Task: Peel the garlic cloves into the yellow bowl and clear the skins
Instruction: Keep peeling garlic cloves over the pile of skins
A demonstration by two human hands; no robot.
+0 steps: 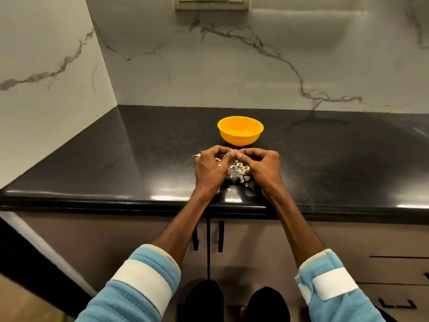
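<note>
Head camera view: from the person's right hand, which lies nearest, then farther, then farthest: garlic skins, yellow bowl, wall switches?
From the right hand, which pinches a garlic clove:
1. Garlic skins, on the counter just to its left.
2. Yellow bowl, farther back on the counter, to its left.
3. Wall switches, high on the back wall.

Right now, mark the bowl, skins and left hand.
bowl [240, 138]: head view, front outer wall.
skins [241, 169]: head view, middle of pile.
left hand [210, 169]: head view, back of hand.
</note>
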